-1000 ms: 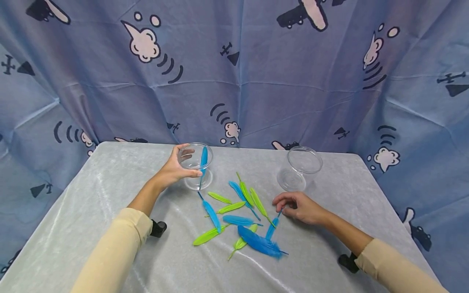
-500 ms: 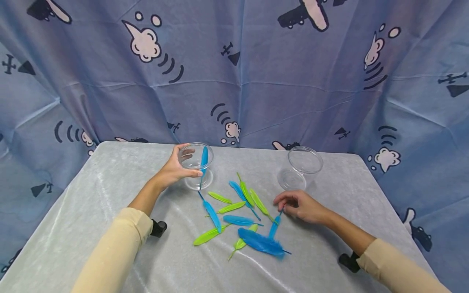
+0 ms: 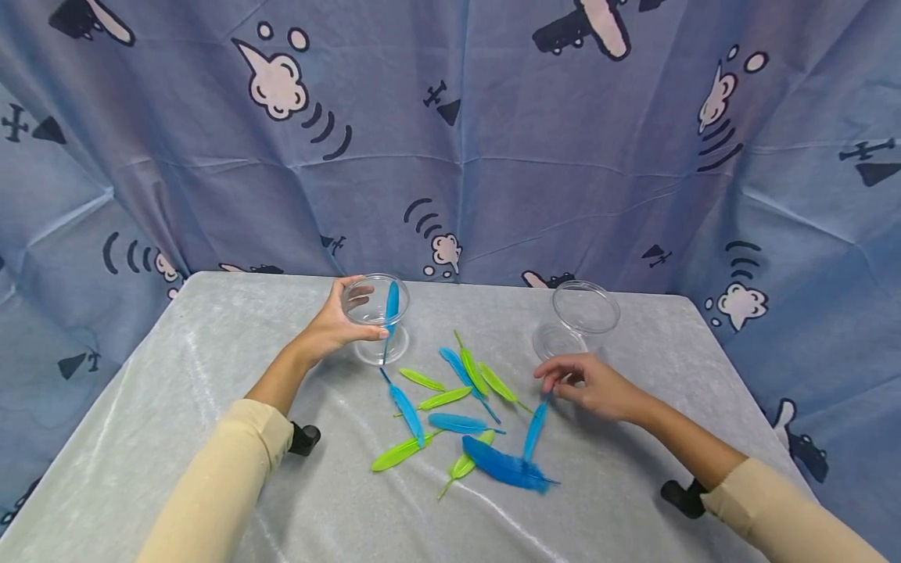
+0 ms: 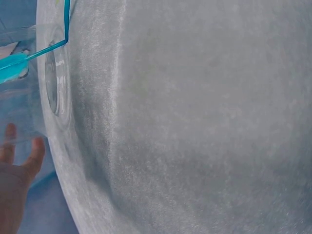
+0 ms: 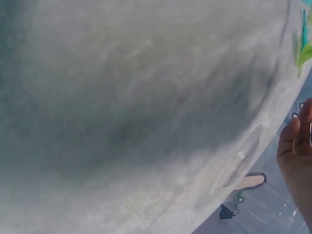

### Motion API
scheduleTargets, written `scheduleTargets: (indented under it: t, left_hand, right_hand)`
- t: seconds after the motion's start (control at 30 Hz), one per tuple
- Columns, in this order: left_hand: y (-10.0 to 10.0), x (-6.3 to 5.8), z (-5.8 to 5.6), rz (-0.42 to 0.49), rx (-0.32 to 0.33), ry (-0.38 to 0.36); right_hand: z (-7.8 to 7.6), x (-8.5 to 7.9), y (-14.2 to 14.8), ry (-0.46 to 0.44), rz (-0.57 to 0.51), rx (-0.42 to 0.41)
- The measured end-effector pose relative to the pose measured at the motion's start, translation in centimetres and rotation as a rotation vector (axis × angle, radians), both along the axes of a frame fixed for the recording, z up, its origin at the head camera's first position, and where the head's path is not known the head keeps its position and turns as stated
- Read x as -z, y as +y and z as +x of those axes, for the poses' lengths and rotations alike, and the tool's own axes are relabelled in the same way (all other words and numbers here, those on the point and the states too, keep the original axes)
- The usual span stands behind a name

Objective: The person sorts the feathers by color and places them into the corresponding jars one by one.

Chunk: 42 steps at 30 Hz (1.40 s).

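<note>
My left hand grips a transparent plastic cup at the table's back left, fingers behind it and thumb across the front. A blue feather stands upright in that cup, its quill reaching toward the base. In the left wrist view, the cup and its feather show at the left edge. On the right, my right hand pinches another blue feather by its quill. That feather slants downward, and its lower end overlaps a large blue feather.
A second transparent cup stands behind my right hand. Several green feathers and blue feathers lie scattered mid-table, some crossing. A grey cloth covers the table; a patterned blue curtain hangs behind it.
My right hand has shifted right and slightly back, drawing the pinched blue feather off the green one beside it. The large blue feather has slid slightly right. My left hand and cup stay put.
</note>
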State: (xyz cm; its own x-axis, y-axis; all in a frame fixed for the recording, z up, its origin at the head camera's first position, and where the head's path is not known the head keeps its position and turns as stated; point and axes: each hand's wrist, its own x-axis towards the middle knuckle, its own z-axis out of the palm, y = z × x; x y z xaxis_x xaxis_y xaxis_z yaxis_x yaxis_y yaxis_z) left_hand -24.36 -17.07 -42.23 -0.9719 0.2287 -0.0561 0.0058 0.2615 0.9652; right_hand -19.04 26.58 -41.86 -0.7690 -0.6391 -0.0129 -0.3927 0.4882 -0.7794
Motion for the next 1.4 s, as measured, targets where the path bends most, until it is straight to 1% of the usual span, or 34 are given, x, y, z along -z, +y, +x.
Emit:
scheduleTargets:
  t: [0.1, 0.4, 0.53, 0.7, 0.83, 1.07, 1.4]
  left_hand:
    - [0.0, 0.0, 0.0, 0.002, 0.003, 0.002]
    - [0.0, 0.0, 0.0, -0.002, 0.001, 0.003]
    - [0.0, 0.0, -0.1, -0.002, 0.003, 0.003]
    - [0.0, 0.1, -0.1, -0.004, 0.005, 0.004]
    - [0.0, 0.1, -0.1, 0.001, 0.006, 0.006]
    - [-0.1, 0.2, -0.1, 0.009, 0.004, 0.007]
    - [0.0, 0.1, 0.0, 0.011, 0.005, 0.007]
  right_hand:
    - [0.1, -0.5, 0.1, 0.016, -0.017, -0.010]
    - [0.5, -2.3, 0.1, 0.014, -0.032, 0.006]
    - [0.5, -3.1, 0.0, 0.001, -0.056, 0.011]
    - [0.4, -4.1, 0.0, 0.008, -0.093, 0.024]
    - [0.3, -4.9, 0.0, 0.011, -0.102, 0.043]
    - [-0.1, -5.6, -0.5, 0.044, -0.110, 0.101]
    - [-1.3, -6.6, -2.7, 0.124, -0.155, 0.249]
